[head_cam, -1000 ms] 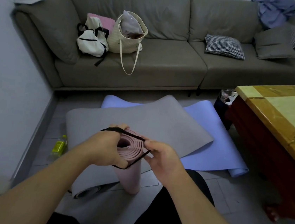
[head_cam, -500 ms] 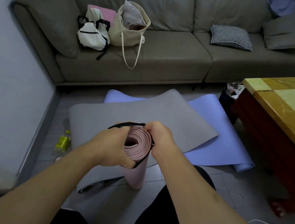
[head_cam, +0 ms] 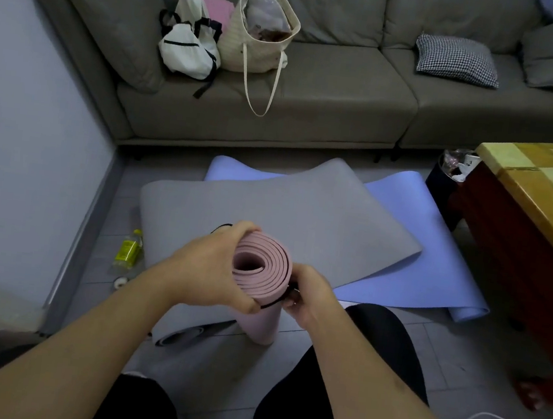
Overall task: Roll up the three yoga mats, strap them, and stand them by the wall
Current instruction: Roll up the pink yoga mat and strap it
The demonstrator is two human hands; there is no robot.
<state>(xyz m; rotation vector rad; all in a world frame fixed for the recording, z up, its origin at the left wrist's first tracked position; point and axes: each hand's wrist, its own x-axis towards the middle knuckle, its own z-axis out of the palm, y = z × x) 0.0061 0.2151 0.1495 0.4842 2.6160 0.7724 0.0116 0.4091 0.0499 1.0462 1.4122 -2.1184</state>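
At frame centre, keep the left hand (head_cam: pixel 213 271) wrapped tight round the pink mat (head_cam: pixel 262 276) while the right hand (head_cam: pixel 309 299), pinching the black strap (head_cam: pixel 288 293), cinches it snug.

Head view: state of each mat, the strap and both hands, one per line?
Rolled pink yoga mat: upright, on end.
Thin black strap: round the roll's top.
Flat grey yoga mat: unrolled.
Lilac-blue yoga mat: unrolled, under the grey one.
Left hand: gripping the roll.
Right hand: pinching the strap.
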